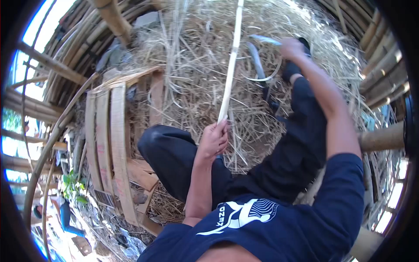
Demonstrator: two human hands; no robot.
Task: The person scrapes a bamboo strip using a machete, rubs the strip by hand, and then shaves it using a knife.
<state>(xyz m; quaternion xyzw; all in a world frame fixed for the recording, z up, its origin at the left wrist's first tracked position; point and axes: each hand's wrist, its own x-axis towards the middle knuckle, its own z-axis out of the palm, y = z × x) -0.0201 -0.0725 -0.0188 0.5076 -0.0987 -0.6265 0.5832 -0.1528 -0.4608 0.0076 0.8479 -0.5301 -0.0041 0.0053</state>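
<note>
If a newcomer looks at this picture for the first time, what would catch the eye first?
Probably the long pale strip, gripped in the left hand near the centre and reaching up to the top edge. Next comes the bluish blade in the right hand, to the strip's right. Straw-like scraps cover the ground around them, with wooden slats at left.

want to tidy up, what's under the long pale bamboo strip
Dry straw-coloured shavings show along both sides of the strip; whatever lies directly beneath is covered.
</note>
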